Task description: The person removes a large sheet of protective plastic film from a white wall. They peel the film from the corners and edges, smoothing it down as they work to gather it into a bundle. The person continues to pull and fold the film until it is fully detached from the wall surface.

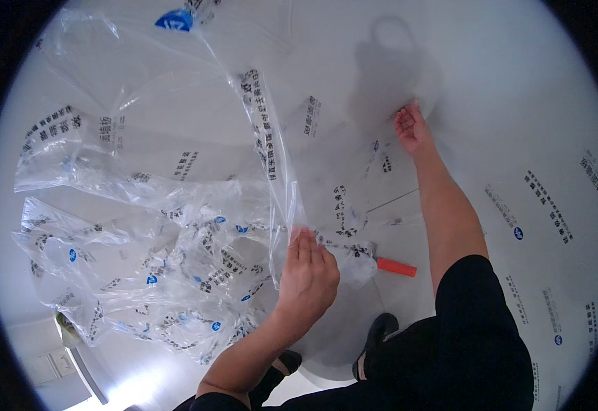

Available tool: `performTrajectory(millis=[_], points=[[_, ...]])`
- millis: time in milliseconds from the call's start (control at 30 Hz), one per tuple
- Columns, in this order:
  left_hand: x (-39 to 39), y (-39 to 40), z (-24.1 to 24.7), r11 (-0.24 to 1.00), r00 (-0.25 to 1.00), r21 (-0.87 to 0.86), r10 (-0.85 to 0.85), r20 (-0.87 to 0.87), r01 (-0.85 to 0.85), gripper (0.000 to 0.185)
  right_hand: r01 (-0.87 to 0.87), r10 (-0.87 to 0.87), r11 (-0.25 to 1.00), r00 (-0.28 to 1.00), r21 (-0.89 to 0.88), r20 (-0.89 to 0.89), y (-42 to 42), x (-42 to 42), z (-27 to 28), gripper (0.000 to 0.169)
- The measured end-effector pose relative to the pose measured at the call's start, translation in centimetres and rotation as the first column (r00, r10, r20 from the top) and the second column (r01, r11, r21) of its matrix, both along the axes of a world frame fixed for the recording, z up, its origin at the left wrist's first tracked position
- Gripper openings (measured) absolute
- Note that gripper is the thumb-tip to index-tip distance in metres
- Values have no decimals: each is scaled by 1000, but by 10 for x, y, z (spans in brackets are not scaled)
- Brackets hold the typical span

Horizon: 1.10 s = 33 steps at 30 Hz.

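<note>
Clear plastic film [273,149] with dark printing and blue marks hangs in a long fold before me. My left hand [309,285] pinches the lower part of this fold between its fingers. To the upper right, my right hand [412,128] is raised at a pale, smooth surface, its fingers curled and palm partly showing. Whether thin clear film lies between those fingers cannot be told. A large crumpled heap of the same film [191,277] spreads to the left of my left hand. Right of that hand, a red handle-like piece [396,267] sticks out beside the film.
Printed film or sheeting [540,205] covers the surface to the right of my right arm. My dark shoes [383,329] stand on a pale floor near the heap. At the lower left are a pale cabinet [55,366] and a bright patch of light.
</note>
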<state>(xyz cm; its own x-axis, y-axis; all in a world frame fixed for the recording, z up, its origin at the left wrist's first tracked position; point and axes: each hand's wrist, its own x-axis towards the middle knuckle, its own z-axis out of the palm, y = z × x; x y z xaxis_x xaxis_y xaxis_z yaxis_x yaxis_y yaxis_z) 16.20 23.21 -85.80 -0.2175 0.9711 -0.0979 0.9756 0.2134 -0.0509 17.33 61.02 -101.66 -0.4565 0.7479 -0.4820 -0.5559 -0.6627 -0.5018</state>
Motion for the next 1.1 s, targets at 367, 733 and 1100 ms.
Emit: performTrajectory(millis=[367, 733, 1100], points=[[5, 3, 11, 998, 998, 4, -62, 15, 62, 34, 100, -85, 988, 988, 116, -127, -2, -14, -35, 17], [23, 19, 22, 993, 996, -93, -74, -46, 70, 34, 158, -144, 984, 975, 76, -167, -6, -17, -28, 9], [31, 24, 25, 986, 992, -141, -98, -76, 86, 35, 99, -96, 995, 985, 14, -141, -12, -11, -10, 8]])
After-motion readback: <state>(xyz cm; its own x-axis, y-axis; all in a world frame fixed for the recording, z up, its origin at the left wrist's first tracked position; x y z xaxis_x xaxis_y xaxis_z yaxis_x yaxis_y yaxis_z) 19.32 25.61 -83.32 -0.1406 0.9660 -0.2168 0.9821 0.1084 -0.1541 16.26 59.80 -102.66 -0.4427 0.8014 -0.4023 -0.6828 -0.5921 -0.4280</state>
